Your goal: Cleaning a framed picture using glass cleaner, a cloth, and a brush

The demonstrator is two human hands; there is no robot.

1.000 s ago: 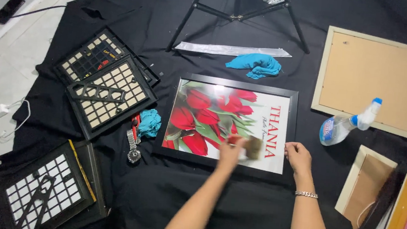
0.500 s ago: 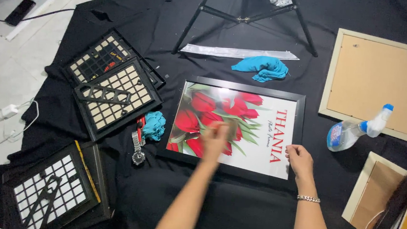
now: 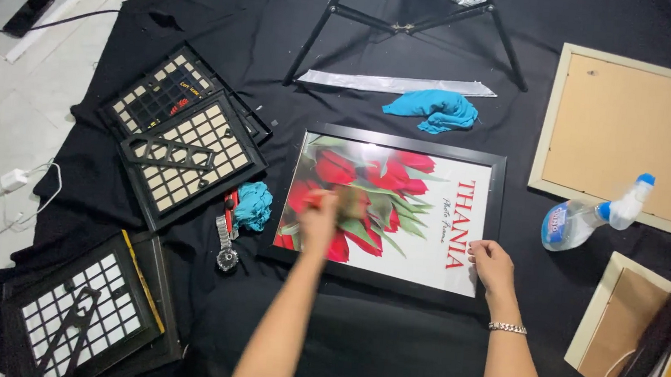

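Left hand (image 3: 318,221), motion-blurred, presses on the glass of the black picture frame (image 3: 393,210) at center; grip state can't tell. Right hand (image 3: 493,265): fingers loosely spread, flat on frame's lower-right corner, grasping nothing. Spray bottle (image 3: 586,221) lies well right.

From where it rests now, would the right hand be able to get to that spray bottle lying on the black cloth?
Probably yes. The right hand rests on the picture frame edge, and only bare black cloth lies between it and the spray bottle.
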